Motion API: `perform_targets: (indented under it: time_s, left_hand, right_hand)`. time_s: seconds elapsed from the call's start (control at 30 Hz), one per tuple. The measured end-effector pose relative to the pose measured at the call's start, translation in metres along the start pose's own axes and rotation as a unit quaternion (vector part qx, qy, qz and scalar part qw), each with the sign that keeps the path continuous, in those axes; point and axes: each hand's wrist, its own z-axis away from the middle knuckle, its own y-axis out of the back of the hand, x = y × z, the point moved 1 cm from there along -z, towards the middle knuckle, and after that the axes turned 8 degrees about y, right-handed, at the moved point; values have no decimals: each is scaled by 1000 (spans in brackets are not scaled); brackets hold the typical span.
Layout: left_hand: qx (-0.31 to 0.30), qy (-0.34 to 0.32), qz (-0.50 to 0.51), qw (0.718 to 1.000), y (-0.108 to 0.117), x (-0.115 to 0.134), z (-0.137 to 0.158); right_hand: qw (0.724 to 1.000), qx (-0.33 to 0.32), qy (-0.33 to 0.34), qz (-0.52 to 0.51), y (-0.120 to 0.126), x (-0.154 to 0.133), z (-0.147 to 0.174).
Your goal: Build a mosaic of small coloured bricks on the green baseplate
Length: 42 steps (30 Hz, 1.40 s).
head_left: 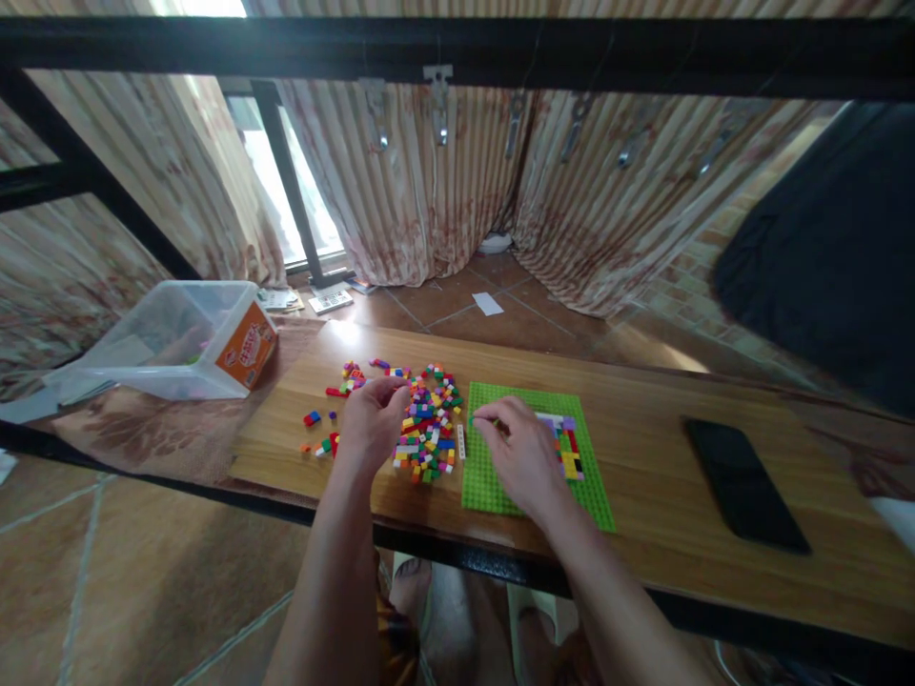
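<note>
Over the loose pile of small coloured toy bricks (429, 433), my left hand (373, 424) is closed, thumb and fingers brought together; what they hold, if anything, is hidden. My right hand (518, 448) hovers above the left part of a green studded baseplate (486, 494). Its thumb and index finger pinch what looks like a small green brick (473, 419). Beyond that hand, a patch of assembled bricks (570, 453) in red, yellow, white, purple and black sits on the baseplate, partly covered by the hand. A narrow white piece (461, 442) lies between pile and baseplate.
The wooden tabletop (643, 495) has a dark phone (743, 481) at its right. At the left stands a clear plastic box (172, 367) with an orange label. A dark metal bar (457, 48) with hanging clips crosses above, before long curtains (443, 200).
</note>
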Motion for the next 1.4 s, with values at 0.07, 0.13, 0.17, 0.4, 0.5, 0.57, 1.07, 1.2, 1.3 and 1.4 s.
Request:
perform_targets:
  time_s: [0.07,0.13,0.17,0.4,0.5,0.57,1.07,1.2,1.3,1.4]
  left_hand:
    - [2,1,-5,1000,0,-1,-1]
    - [4,-5,-13,1000,0,-3,-2]
    - [3,-11,-18,1000,0,-4,-2]
    - [-22,-40,-23,999,-6,-3,-1]
    - [-24,-43,-25,998,-9,0,1]
    - [-20,-39,-28,999,-10,1,2]
    - [-33,-61,-125,990,-10,-7,-3]
    - [-24,-67,-130,989,-9,-7,-3]
    - [-20,-69,-135,988,-10,-8,-3]
    - [-21,-69,-139,988,-11,-8,-3]
  right_hand:
    - [999,39,-12,2,22,15,-1]
    - [998,59,-36,9,44,34,3]
    - [996,67,-49,12,53,44,6]
    - [997,19,-62,52,79,82,23]
    - [997,-1,-47,66,75,84,22]
    - [997,-11,-41,69,72,85,21]
    - [986,62,-138,-70,54,112,30]
    - [969,86,-184,-138,55,113,31]
    - [953,117,-215,-177,57,110,31]
    - [931,144,-243,-231,56,107,29]
